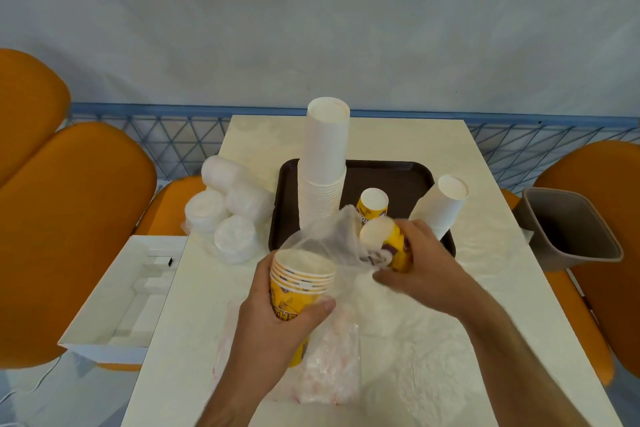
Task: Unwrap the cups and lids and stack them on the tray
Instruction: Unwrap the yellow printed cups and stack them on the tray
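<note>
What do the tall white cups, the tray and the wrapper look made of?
White cups: likely paper, matte, with rolled rims. Tray: probably hard plastic, dark brown with a moulded rim. Wrapper: thin clear plastic film, crinkled and see-through.

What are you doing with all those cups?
A person is taking paper cups out of their plastic wrap. The left hand grips a nested stack of yellow cups, and the right hand holds another yellow cup with clear plastic wrap bunched between them. On the brown tray a tall stack of white cups, a shorter white stack and one small yellow cup already stand upside down. The wrapped white lids lie beside the tray.
</note>
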`<act>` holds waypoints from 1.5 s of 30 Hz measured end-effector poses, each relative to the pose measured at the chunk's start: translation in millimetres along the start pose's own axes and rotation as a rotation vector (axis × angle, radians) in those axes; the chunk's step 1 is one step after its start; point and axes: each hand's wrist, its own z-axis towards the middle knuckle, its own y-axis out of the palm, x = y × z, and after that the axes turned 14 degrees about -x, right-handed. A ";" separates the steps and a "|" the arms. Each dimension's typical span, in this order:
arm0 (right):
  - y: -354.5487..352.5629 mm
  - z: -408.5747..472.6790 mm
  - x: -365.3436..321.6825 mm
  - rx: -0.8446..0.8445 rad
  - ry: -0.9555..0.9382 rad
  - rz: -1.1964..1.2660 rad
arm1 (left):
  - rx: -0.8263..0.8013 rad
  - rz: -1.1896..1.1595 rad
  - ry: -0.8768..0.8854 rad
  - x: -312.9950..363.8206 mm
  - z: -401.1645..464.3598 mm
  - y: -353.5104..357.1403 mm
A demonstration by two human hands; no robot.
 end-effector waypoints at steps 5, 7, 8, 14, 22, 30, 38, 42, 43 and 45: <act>-19.5 17.0 -23.2 0.381 -0.189 0.279 | 0.010 0.007 -0.007 -5.1 -0.9 -3.2; -25.3 29.1 -27.2 0.409 -0.224 0.277 | 0.007 0.015 -0.003 -5.2 -1.4 -2.3; -26.3 35.4 -26.8 0.409 -0.231 0.254 | 0.006 0.018 -0.003 -5.3 -1.4 -2.1; -14.3 69.2 -7.5 0.388 -0.150 0.077 | 0.014 0.020 -0.008 -6.1 -1.8 -4.6; 10.0 84.1 30.6 0.371 0.011 -0.127 | 0.005 0.011 -0.014 -4.9 -1.8 -4.9; -0.7 72.0 18.4 0.382 0.012 -0.270 | -0.042 0.039 -0.015 -3.7 0.2 -1.3; -6.7 1.5 -41.4 0.470 -0.178 0.249 | -0.069 0.095 -0.004 -5.3 3.2 0.4; 0.6 -14.4 -52.0 0.137 -0.258 0.305 | -0.102 0.116 -0.003 -5.5 6.5 3.1; 1.4 -15.1 -51.9 0.061 -0.269 0.289 | -0.112 0.126 0.001 -5.0 7.2 4.1; 3.8 -14.2 -50.1 -0.066 -0.271 0.260 | -0.132 0.149 0.010 -3.2 8.2 6.2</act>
